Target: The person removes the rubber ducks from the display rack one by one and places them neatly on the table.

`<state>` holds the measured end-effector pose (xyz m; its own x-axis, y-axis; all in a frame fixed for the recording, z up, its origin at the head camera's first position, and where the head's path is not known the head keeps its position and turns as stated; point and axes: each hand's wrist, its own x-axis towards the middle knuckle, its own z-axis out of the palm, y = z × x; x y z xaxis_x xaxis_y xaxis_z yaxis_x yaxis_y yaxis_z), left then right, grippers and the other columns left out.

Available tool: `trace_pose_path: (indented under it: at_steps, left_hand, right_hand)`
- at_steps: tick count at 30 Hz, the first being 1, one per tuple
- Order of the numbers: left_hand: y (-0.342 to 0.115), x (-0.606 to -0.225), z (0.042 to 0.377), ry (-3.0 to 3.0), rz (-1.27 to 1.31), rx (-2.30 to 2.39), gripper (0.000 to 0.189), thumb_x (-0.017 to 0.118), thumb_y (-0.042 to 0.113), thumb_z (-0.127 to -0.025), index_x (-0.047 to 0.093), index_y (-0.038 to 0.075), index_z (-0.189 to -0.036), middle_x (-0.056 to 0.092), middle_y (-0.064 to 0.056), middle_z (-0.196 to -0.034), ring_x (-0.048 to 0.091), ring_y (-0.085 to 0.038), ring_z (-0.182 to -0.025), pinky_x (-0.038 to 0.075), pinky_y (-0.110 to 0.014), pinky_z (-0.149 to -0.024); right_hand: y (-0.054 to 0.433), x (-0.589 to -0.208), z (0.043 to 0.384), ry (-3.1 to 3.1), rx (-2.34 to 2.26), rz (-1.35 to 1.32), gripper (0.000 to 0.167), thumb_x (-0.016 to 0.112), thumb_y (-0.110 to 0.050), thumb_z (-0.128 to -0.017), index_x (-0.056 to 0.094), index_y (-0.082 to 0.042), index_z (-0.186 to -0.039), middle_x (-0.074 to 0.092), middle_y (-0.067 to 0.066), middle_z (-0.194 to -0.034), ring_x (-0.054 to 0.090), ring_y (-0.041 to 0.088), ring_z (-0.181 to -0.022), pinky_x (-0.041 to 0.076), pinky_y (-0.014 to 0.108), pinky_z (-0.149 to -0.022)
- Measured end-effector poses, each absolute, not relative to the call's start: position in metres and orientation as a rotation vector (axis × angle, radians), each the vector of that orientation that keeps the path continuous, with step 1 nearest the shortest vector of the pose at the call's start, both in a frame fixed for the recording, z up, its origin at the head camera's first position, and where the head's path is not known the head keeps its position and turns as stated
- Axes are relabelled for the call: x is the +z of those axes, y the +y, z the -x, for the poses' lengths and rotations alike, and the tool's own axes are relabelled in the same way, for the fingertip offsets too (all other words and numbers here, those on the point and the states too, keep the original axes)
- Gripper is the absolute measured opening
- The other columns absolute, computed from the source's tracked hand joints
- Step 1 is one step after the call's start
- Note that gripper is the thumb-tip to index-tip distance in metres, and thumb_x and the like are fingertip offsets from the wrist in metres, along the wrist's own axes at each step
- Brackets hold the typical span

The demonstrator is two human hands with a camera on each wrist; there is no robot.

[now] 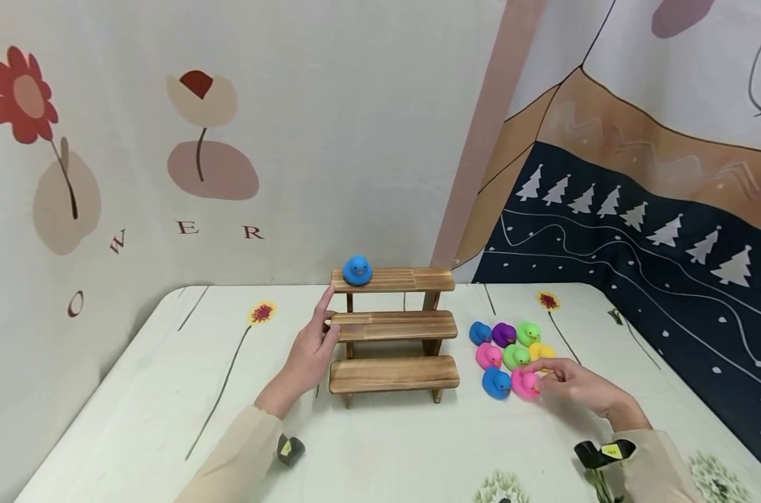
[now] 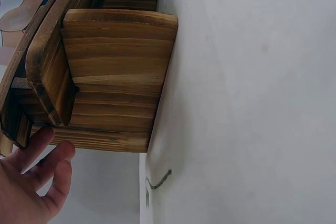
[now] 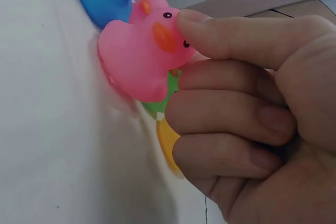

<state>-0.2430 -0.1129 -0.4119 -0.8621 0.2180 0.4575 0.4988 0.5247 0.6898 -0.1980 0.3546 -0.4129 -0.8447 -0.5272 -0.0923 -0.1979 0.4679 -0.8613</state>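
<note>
A three-tier wooden stand (image 1: 393, 374) has a blue rubber duck (image 1: 357, 271) on the left end of its top step. My left hand (image 1: 308, 353) rests its fingertips against the stand's left side, the index finger stretched up to the top step. In the left wrist view, fingertips (image 2: 64, 151) touch the wood at its lower edge. With thumb and bent index finger, my right hand (image 1: 575, 385) pinches the head of a pink rubber duck (image 3: 139, 59). That duck sits at the front right of a duck group, beside another blue duck (image 1: 496, 383).
Behind the pinched duck are a yellow duck (image 1: 542, 351), two green ducks, one of them in the middle (image 1: 516, 356), a second pink duck (image 1: 489, 355), a purple duck (image 1: 504, 334) and a small blue duck (image 1: 480, 332). A printed cloth backdrop (image 1: 330, 140) rises behind the white table (image 1: 380, 454).
</note>
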Motion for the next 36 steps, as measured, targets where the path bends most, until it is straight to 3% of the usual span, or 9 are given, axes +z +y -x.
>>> trace_pose_path:
  at_steps: [12, 20, 30, 36]
  left_hand:
    - [-0.114, -0.413, 0.242, -2.442, 0.602, -1.235, 0.061, 0.042, 0.011, -0.101, 0.014, 0.021, -0.154, 0.06, -0.021, -0.112, 0.052, -0.022, -0.079, 0.045, -0.039, -0.072]
    - [-0.116, -0.414, 0.242, -2.435, 0.601, -1.241, 0.061, 0.043, 0.011, -0.101, 0.014, 0.019, -0.155, 0.059, -0.022, -0.114, 0.052, -0.02, -0.08, 0.045, -0.04, -0.073]
    - [-0.113, -0.413, 0.242, -2.45, 0.599, -1.262, 0.062, 0.042, 0.011, -0.101, 0.013, 0.022, -0.155, 0.058, -0.022, -0.115, 0.052, -0.02, -0.08, 0.044, -0.038, -0.073]
    - [-0.113, -0.413, 0.242, -2.458, 0.6, -1.255, 0.061, 0.042, 0.012, -0.101, 0.014, 0.02, -0.155, 0.058, -0.022, -0.114, 0.052, -0.02, -0.082, 0.044, -0.04, -0.074]
  right_hand:
    - [0.353, -0.412, 0.199, 2.353, -1.312, 0.609, 0.034, 0.047, -0.004, -0.097, 0.05, 0.015, -0.125, 0.034, -0.004, -0.071, 0.031, 0.012, -0.055, 0.027, 0.028, -0.05]
    - [0.351, -0.408, 0.197, 2.336, -1.288, 0.537, 0.038, 0.048, -0.008, -0.097, 0.049, 0.015, -0.127, 0.036, -0.001, -0.074, 0.036, 0.009, -0.062, 0.031, 0.027, -0.056]
    - [0.35, -0.4, 0.195, 2.381, -1.288, 0.434, 0.039, 0.052, -0.012, -0.096, 0.051, 0.008, -0.13, 0.039, 0.007, -0.086, 0.041, 0.016, -0.073, 0.033, 0.03, -0.063]
    - [0.349, -0.398, 0.194, 2.356, -1.365, 0.476, 0.038, 0.049, -0.006, -0.097, 0.048, 0.011, -0.13, 0.033, 0.001, -0.074, 0.035, 0.022, -0.061, 0.031, 0.03, -0.056]
